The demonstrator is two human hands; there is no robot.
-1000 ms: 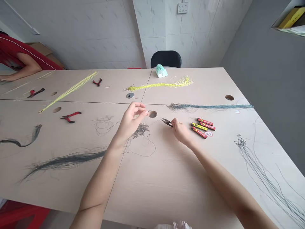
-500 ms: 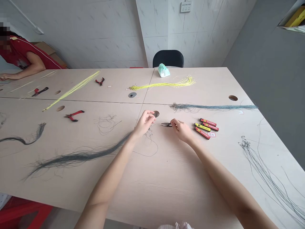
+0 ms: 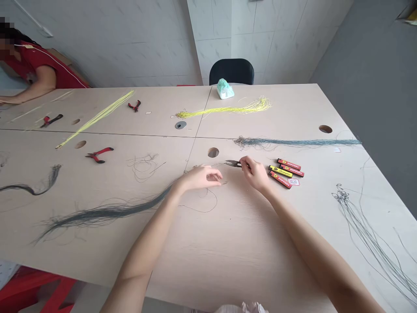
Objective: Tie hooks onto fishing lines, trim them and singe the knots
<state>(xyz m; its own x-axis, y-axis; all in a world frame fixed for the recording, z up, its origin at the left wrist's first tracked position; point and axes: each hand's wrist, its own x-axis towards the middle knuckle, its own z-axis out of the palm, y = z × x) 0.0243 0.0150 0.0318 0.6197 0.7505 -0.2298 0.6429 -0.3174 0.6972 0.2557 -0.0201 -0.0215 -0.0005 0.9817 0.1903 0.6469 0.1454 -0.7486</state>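
My left hand hovers over the end of a dark grey strand bundle, thumb and fingers apart, with a fine hook-like bit near the fingertips. My right hand is closed round small dark snips, whose blades point left. A thin loose strand runs toward the blade tips. Just right of my right hand lie several red and yellow lighter-like sticks with a small pink-edged label. A teal strand bundle lies beyond them.
Two yellow bundles lie farther back. Red-handled pliers rest at left, with more behind. Grey strands spread at right. Round holes pierce the table. A person in red sits back left; a black chair stands behind.
My left hand has moved down and nearer, its fingers opening. My right hand has shifted slightly up and right with the snips, whose blades show more. The view has tilted down a little.
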